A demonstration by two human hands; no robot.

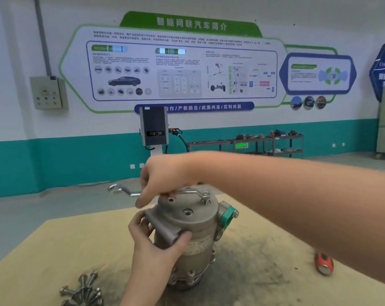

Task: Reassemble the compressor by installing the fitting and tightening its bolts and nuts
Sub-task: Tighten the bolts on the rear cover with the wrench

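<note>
at frame centre, head view: compressor [193, 228] upright on a tan board table [54, 250], top end cap facing up with open bolt holes. left hand [152, 244] wrapped round a mounting lug on the compressor's left flank, thumb across the front of the body. right hand [162, 180] reaching in from the right edge, forearm crossing the frame and hiding the table's far edge; fingers curled down onto the left rim of the end cap, pinching something small there, too hidden to name. thin bent metal fitting [199, 194] lying across the top of the cap, just right of those fingertips. green plastic cap [228, 215] on a port at the compressor's right side.

lower left corner: pile of loose bolts [83, 292], heads outward, well apart from the compressor. right of centre, low: red can [324, 262] on its side. behind the right hand, left of it: blurred silver wrench [120, 190] at the table's far end.

dark grimy smudges over the board around the compressor. beyond: grey floor, white wall with a teal lower band, large green-and-blue info poster [182, 62], grey electrical box [48, 92] at upper left, dark charging unit [154, 127] on a stand, metal shelving carts [264, 142] at mid right.
</note>
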